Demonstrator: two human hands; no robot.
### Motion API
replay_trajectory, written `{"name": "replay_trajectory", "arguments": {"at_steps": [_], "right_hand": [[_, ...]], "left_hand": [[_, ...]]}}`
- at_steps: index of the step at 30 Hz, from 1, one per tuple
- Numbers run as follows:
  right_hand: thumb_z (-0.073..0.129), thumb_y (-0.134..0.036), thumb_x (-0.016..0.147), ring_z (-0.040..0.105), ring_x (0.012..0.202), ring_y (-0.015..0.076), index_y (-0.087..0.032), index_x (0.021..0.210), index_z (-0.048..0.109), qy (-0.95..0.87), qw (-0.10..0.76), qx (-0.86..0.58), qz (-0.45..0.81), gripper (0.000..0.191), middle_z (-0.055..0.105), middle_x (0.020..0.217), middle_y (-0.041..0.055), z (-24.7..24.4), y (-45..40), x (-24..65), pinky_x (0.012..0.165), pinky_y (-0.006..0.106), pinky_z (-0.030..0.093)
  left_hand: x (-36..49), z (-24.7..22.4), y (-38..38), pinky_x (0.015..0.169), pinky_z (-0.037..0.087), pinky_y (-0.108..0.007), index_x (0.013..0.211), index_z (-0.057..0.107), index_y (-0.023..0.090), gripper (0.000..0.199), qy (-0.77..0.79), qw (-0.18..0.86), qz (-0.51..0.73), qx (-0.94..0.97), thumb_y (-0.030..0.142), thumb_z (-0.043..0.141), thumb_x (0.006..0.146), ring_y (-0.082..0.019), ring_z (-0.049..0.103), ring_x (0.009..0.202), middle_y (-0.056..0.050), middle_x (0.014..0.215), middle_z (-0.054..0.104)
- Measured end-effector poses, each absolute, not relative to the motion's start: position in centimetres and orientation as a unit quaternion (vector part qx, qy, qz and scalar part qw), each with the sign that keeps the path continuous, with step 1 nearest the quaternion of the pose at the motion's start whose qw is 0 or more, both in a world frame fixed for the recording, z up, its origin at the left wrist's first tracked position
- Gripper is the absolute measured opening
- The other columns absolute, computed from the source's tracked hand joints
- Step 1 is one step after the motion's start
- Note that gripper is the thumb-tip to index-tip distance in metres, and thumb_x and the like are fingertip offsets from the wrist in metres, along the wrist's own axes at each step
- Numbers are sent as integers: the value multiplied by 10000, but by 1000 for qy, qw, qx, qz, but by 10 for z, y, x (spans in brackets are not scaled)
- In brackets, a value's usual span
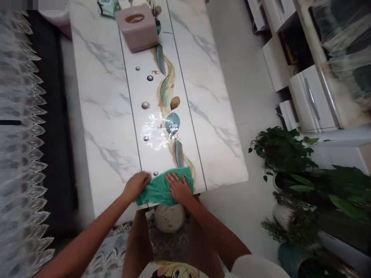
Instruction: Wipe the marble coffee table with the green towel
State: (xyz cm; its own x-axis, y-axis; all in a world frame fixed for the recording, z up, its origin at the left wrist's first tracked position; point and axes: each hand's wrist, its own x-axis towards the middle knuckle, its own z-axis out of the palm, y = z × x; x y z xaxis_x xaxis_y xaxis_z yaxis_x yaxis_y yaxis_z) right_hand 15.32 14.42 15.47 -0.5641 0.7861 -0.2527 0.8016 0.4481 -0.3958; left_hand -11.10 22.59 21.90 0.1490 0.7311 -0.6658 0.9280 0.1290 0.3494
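A green cloth (159, 190) lies spread at the near edge of the marble-patterned table (104, 116), its surface wrinkled on the left side. My left hand (136, 185) has its fingers curled and pinched at the cloth's left end. Flat on the cloth's right part rests my right hand (179, 187), fingers stretched out and slightly apart. Part of the cloth is hidden beneath both hands.
A pink tissue box (139, 33) stands toward the table's far end, with a pale green packet (108, 7) behind it. Potted plants (282, 148) and a white cabinet (313, 100) are on the right. A lace-covered seat (26, 135) runs along the left. A round stool (169, 219) sits below the near edge.
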Motion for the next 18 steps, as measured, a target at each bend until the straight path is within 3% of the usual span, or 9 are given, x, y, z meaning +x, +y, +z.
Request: {"name": "replay_trajectory", "arguments": {"at_steps": [2, 5, 7, 11, 13, 18], "right_hand": [[433, -317, 1068, 399, 1581, 271, -285, 1682, 388, 850, 14, 470, -240, 616, 359, 1721, -7, 155, 145, 152, 1253, 466, 425], [450, -315, 1065, 434, 1557, 271, -267, 1672, 406, 847, 16, 469, -250, 611, 379, 1714, 11, 155, 147, 151, 1254, 474, 426], [452, -301, 1063, 427, 1561, 265, -279, 1671, 407, 842, 20, 472, -261, 610, 373, 1719, 7, 154, 147, 150, 1266, 470, 412], [455, -291, 1071, 374, 1591, 270, -253, 1692, 354, 838, 30, 467, -281, 630, 341, 1735, 32, 155, 145, 150, 1294, 505, 354], [466, -295, 1073, 359, 1597, 273, -239, 1705, 317, 837, 34, 463, -289, 651, 337, 1737, 52, 155, 145, 151, 1304, 522, 321], [473, -298, 1069, 341, 1604, 263, -280, 1718, 279, 829, 46, 471, -297, 677, 338, 1739, 43, 156, 144, 152, 1317, 501, 281]], "left_hand": [[-130, 231, 258, 955, 496, -377, 970, 706, 202, 217, 687, 341, -108, 632, 205, 490, 989, -258, 654, 1015, -93, 1001, 700], [-129, 248, 285, 1020, 466, -532, 1250, 686, 155, 357, 787, 169, -65, 590, 303, 446, 1031, -374, 574, 1200, -197, 1281, 643], [-112, 252, 272, 1016, 455, -573, 1333, 665, 172, 407, 790, 103, -48, 602, 365, 469, 1034, -410, 538, 1236, -212, 1378, 597], [-74, 238, 179, 976, 488, -501, 1234, 719, 231, 311, 656, 234, -106, 709, 356, 556, 1001, -350, 597, 1134, -169, 1249, 671], [-69, 225, 126, 961, 508, -502, 1225, 709, 239, 302, 660, 275, -115, 690, 358, 609, 966, -347, 611, 1104, -158, 1216, 684], [-94, 206, 58, 1086, 483, -588, 1280, 600, 163, 439, 805, 228, 20, 547, 483, 553, 983, -375, 579, 1230, -188, 1262, 625]]}}
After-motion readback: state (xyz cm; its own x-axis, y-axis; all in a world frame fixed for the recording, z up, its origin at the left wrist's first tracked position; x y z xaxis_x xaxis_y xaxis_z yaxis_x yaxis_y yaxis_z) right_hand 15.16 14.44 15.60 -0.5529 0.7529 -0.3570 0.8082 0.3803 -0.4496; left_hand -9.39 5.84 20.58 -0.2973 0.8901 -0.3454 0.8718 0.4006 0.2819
